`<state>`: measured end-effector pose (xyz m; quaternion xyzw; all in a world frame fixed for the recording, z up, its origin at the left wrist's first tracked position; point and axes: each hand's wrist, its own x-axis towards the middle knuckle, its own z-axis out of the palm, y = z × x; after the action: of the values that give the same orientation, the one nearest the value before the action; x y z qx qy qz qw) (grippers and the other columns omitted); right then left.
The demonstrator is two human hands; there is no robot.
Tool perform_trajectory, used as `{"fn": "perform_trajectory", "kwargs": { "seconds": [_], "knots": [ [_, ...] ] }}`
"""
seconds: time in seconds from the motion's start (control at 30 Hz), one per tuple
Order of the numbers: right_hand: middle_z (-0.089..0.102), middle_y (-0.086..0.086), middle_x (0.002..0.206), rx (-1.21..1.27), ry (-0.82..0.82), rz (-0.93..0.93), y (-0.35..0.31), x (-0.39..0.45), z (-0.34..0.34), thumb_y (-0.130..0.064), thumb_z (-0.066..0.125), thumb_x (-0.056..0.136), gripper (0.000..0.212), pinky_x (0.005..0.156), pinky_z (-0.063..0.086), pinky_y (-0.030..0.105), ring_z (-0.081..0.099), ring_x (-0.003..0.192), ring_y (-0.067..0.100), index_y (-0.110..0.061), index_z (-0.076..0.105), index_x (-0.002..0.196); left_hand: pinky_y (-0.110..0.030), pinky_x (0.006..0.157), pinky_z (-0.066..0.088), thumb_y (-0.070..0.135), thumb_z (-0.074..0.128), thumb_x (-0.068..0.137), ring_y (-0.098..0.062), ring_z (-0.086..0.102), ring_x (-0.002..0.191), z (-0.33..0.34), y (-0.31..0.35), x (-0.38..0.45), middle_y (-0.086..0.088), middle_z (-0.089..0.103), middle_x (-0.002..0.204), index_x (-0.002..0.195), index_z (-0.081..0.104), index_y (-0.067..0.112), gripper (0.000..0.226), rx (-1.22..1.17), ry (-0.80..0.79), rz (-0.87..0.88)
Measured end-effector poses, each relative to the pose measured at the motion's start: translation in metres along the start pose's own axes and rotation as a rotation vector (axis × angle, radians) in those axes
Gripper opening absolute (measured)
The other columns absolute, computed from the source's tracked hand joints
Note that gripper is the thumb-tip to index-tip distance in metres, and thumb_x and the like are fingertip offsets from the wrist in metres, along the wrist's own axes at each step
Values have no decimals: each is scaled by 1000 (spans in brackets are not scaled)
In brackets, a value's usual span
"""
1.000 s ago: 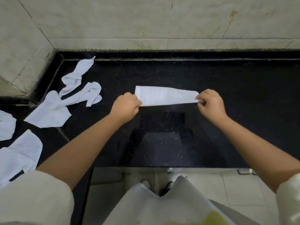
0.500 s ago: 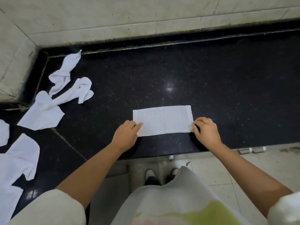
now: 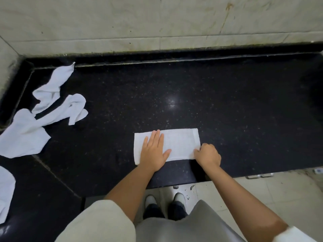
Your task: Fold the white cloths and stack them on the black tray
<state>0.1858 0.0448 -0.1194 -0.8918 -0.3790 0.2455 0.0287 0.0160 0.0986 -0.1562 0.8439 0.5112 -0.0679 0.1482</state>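
While the folded white cloth lies flat as a rectangle near the front edge of the black stone counter, the left hand presses on its left half, palm down, fingers straight and close together, thumb spread to the right. The right hand has its fingers curled, pinching the cloth's near right corner. Unfolded white cloths lie crumpled well apart at the counter's far left, near the tiled wall, and another white cloth shows at the left edge of the view. Below the counter edge, shoes stand on the tile floor
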Motion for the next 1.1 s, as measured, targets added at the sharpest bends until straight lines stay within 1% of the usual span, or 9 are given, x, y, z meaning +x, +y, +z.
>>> {"fn": "perform_trajectory", "kwargs": {
  "seconds": [0.1,0.17,0.33,0.43,0.6,0.8,0.87,1.0,1.1],
  "knots": [
    [55,11,85,176,26,-67,-2,-2,0,-16,51,87,15,65,43,30,54,76,24,-7,51,75,-35,118,-6,47,24,98,-18,-8,146,0,0,0,-4,-7,158,149,1,13,66,-21,0,-2],
    [47,2,66,310,52,-132,-7,-4,-5,-13,55,85,28,51,34,26,44,60,16,-12,40,61,-35,118,-7,47,24,98,-18,-9,146,-4,1,0,-4,-8,158,149,0,13,66,-43,-14,-8],
    [43,-3,58,592,74,-268,-52,-24,-24,-6,58,82,31,48,36,8,40,54,8,-14,39,59,-39,119,4,39,35,97,-24,-1,147,-24,-23,-17,-9,9,158,147,15,8,62,-193,203,-194],
    [47,-2,61,611,22,-392,-92,-43,-16,-7,61,81,32,52,36,14,44,58,11,-18,40,60,-40,119,9,37,37,97,-25,0,147,-33,-59,-35,-11,11,157,147,18,8,61,-193,234,-314],
    [56,10,78,331,-167,-530,-127,-59,40,-1,51,82,7,58,28,21,50,73,20,-7,52,79,-42,118,9,35,35,98,-27,1,146,-30,-106,-74,-14,13,156,145,23,6,57,-261,248,-489],
    [51,13,101,94,-168,-644,-121,-64,71,-6,48,88,16,75,42,33,53,90,27,2,56,99,-40,118,11,36,34,98,-26,2,146,-19,-111,-98,-12,15,156,144,27,8,54,-281,185,-481],
    [56,17,105,125,-180,-636,-121,-62,67,-3,48,87,19,77,42,30,55,95,29,5,58,100,-39,119,11,37,32,98,-24,1,146,-17,-105,-97,-11,15,156,144,27,9,54,-286,158,-442],
    [62,15,107,242,-131,-596,-123,-63,53,-3,51,87,19,71,30,11,56,100,25,3,62,101,-37,119,13,36,32,99,-22,2,147,-18,-96,-86,-8,16,156,144,28,11,51,-282,145,-380],
    [60,14,117,162,-256,-642,-123,-67,51,-13,55,88,30,83,36,15,55,108,24,2,58,114,-35,118,16,33,33,99,-21,4,146,-21,-96,-79,-7,21,155,142,32,12,48,-296,145,-339]
  ]
}}
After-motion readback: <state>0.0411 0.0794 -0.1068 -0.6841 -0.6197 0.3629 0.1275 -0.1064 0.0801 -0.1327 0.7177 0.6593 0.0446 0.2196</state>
